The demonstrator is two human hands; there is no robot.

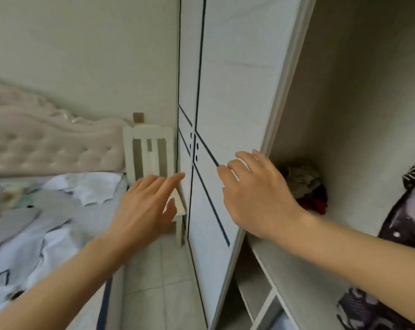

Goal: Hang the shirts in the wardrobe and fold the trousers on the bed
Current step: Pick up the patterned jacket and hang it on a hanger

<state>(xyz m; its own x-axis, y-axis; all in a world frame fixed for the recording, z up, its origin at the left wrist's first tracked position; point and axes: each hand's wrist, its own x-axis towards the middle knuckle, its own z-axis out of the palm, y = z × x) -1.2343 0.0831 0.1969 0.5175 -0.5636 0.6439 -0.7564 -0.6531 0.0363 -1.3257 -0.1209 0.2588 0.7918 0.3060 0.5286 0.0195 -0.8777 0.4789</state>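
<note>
Shirts (58, 239): pale white and light-blue garments lie crumpled in a heap on the bed (95, 216), left of frame, not yet hung. Grey pieces lie among them; cannot tell which are the trousers. Nothing on the bed looks folded.

Wardrobe (230, 91) is on the right, with white doors crossed by dark blue lines. The door nearest the hands is shut, and beside it a compartment stands open, showing a pale shelf (297, 282).

Left hand (142, 208): grip wide open, fingers straight and spread, holding nothing, in the air between bed and wardrobe.

Right hand (256, 194): grip open, fingers loosely spread, holding nothing, in front of the door's edge. Contact with the door cannot be told.

Likely reason for the pose: 2 free hands between garments, probably about to turn to the bed for the next shirt. The heap sits close to the wardrobe, so the carry is short.

Other items:
- A dark white-spotted garment (404, 222) hangs at the right edge inside the open compartment.
- A grey and red clothes pile (304, 182) sits at the back of the shelf.
- A white slatted chair (151, 148) stands between the bed and the wardrobe.
- A tufted headboard (47, 144) is behind the bed.

No hanger is visible. No brand, label or readable writing anywhere.
</note>
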